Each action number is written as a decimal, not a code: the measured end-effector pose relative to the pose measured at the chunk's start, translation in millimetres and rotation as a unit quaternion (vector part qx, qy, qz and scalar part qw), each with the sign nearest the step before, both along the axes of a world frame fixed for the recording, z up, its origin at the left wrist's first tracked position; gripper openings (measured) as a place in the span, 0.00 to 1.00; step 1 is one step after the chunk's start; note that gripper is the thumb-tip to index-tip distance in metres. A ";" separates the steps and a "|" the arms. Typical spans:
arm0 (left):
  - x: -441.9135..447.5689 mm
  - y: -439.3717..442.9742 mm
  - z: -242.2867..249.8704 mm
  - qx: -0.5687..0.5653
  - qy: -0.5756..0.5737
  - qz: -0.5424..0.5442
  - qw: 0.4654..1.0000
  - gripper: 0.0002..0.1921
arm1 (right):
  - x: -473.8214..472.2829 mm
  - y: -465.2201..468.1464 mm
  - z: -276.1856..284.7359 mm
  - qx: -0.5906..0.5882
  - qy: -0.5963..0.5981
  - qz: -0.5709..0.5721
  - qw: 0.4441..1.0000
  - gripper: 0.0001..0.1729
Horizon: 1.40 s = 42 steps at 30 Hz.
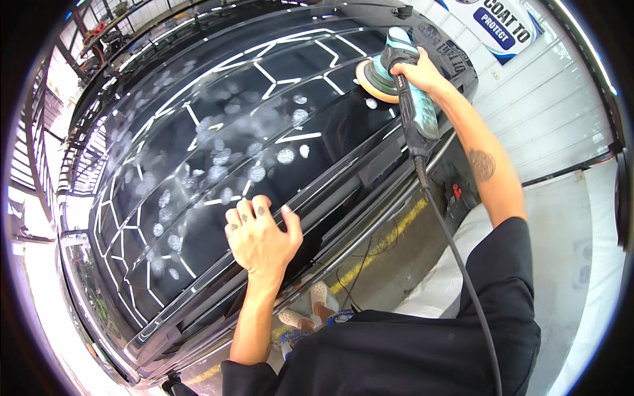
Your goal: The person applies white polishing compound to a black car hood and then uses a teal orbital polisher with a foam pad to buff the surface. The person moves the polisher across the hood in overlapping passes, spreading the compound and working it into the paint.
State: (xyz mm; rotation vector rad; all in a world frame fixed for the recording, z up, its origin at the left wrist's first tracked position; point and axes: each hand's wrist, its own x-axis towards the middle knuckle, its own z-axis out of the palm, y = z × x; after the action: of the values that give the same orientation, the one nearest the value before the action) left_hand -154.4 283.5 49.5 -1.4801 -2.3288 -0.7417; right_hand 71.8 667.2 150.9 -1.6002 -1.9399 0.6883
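Observation:
My right hand [422, 74] grips a teal-and-black corded polisher [422, 111] over the far right of a glossy black vehicle roof [342, 141]. The polisher's round pad [369, 85] is tilted, its edge close to the paint; whether they touch cannot be told. Many whitish round marks [256, 173] and hazy smears spread across the roof's middle and left. Holding nothing, my left hand [263, 238] is at the roof's near edge by the dark side rail [342, 195], thumb apart and fingers slightly bent. Contact beneath its fingers is hidden.
The polisher's black cord [453, 242] hangs past my right side. Below the vehicle, thin cables [366, 260] lie on a floor with a yellow line [366, 270]. A white panelled wall [540, 114] with a banner [500, 27] stands at right. Metal railings [29, 148] are at left.

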 end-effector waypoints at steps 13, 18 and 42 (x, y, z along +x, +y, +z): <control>6.8 -7.4 -6.4 -0.061 -0.028 0.040 0.997 0.13 | 41.1 95.1 -9.0 -0.028 0.112 -0.082 0.990 0.71; 7.8 -8.9 -9.7 -0.103 -0.060 0.049 0.992 0.12 | 31.2 140.0 -1.5 0.036 0.020 -0.017 0.999 0.72; 1.9 -1.0 24.1 -0.176 -0.090 0.039 0.979 0.17 | -197.1 335.1 5.1 0.024 -0.035 0.106 0.993 0.74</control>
State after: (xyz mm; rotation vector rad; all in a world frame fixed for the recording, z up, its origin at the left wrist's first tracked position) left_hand -152.5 282.4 73.6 -1.4989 -2.7522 -0.4758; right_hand -125.3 1002.3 156.0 -1.4207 -2.1825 0.6709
